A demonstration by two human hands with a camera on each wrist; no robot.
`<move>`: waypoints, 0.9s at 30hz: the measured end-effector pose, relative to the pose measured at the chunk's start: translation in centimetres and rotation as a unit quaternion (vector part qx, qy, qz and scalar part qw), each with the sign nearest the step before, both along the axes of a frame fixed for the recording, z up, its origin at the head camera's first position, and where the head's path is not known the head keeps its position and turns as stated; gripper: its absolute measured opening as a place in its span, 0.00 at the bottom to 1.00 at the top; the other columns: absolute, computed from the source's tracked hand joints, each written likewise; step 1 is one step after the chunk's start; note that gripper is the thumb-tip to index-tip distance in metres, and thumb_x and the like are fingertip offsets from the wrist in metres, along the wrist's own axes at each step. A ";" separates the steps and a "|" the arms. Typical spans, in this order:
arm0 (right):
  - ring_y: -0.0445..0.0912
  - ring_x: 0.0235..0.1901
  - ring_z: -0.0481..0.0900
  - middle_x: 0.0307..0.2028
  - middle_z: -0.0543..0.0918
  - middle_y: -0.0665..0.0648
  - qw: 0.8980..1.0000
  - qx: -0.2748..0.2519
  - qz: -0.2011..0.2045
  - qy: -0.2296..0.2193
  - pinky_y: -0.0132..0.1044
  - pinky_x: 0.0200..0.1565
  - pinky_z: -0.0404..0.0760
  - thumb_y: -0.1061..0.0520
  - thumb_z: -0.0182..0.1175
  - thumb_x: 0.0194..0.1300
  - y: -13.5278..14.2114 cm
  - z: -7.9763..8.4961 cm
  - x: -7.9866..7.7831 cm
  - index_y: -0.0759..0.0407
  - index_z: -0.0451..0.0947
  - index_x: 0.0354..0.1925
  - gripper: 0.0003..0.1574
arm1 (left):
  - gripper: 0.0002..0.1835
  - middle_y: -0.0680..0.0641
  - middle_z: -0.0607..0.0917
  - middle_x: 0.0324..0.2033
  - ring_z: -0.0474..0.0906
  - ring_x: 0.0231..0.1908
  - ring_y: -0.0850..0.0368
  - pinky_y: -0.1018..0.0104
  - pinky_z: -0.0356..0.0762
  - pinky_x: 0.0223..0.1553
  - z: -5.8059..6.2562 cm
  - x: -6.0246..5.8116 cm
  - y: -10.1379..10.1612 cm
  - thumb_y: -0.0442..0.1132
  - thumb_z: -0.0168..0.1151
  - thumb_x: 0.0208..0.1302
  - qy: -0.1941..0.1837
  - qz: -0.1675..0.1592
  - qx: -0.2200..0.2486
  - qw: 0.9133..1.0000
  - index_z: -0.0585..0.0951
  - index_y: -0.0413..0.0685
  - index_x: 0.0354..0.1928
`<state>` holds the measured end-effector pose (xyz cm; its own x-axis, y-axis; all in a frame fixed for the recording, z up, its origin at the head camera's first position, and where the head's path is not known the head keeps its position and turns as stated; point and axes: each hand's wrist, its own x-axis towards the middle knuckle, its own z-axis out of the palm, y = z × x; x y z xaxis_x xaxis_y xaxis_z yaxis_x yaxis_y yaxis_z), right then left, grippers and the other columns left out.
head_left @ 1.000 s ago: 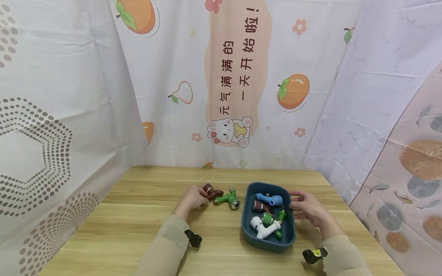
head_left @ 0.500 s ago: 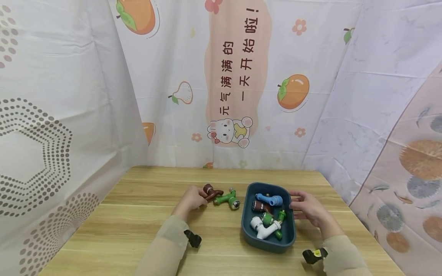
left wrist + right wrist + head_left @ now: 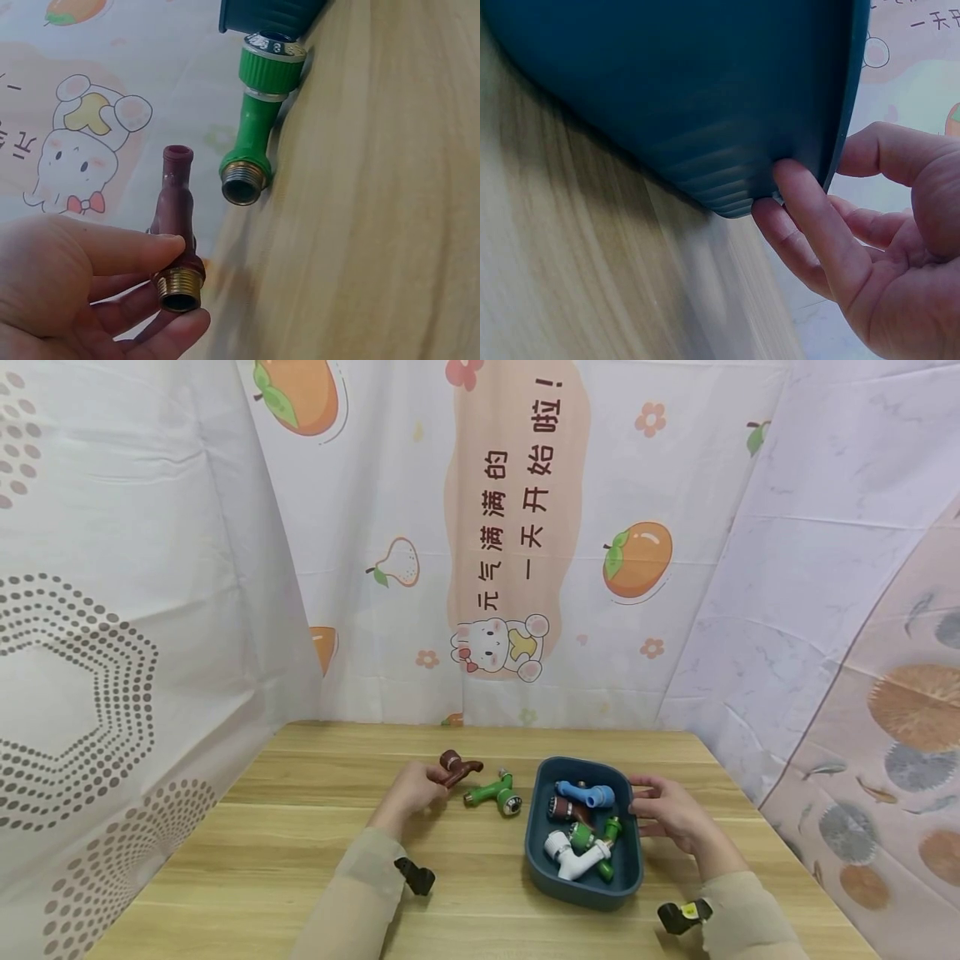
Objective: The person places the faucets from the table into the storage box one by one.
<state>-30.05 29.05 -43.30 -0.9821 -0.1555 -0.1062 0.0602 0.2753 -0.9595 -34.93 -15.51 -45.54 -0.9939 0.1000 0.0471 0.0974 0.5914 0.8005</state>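
Observation:
My left hand [image 3: 416, 788] pinches a dark brown faucet [image 3: 459, 766] between thumb and fingers; in the left wrist view its brass threaded end points toward the camera, beside my thumb. Just right of it, a green faucet [image 3: 492, 791] with a ribbed, chrome-capped knob lies on the table. My right hand [image 3: 663, 814] holds the right side of a dark blue plastic bin [image 3: 532, 835]. In the right wrist view, fingertips [image 3: 795, 176] touch the bin's outer wall while the thumb passes behind its rim.
The bin contains a blue faucet [image 3: 585, 792], a brown faucet [image 3: 568, 809], a white faucet [image 3: 576, 857] and green faucet parts [image 3: 581, 836] partly beneath the white one. A wooden table [image 3: 300, 827] meets printed curtains [image 3: 375, 652] at the back and both sides.
The brown faucet has shifted slightly away and to the left in my left hand, opening a gap from the green faucet. My right hand and the bin have stayed put.

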 end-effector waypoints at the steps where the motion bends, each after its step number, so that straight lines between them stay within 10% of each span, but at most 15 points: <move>1: 0.56 0.46 0.83 0.56 0.72 0.77 1.000 0.000 0.000 0.000 0.53 0.41 0.86 0.68 0.57 0.69 0.0 0.0 0.0 0.75 0.55 0.73 0.39 | 0.08 0.50 0.85 0.33 0.76 0.34 0.52 0.60 0.74 0.34 0.1 0.0 0.0 0.30 0.70 0.59 0.000 0.002 0.003 1.000 0.89 0.43 0.41; 27: 0.56 0.46 0.83 0.57 0.72 0.77 1.000 0.004 -0.004 -0.001 0.54 0.42 0.86 0.67 0.57 0.69 -0.1 0.2 0.2 0.74 0.56 0.73 0.39 | 0.11 0.49 0.87 0.38 0.79 0.36 0.52 0.62 0.75 0.31 2.7 0.3 -0.3 0.33 0.69 0.65 0.039 0.030 0.039 0.998 0.89 0.47 0.48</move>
<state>-29.86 28.96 -43.14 -0.9832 -0.1466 -0.1087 0.0638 0.2823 -0.9572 -34.63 -15.80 -42.86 -0.9910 0.0343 0.1296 0.1278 0.5346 0.8354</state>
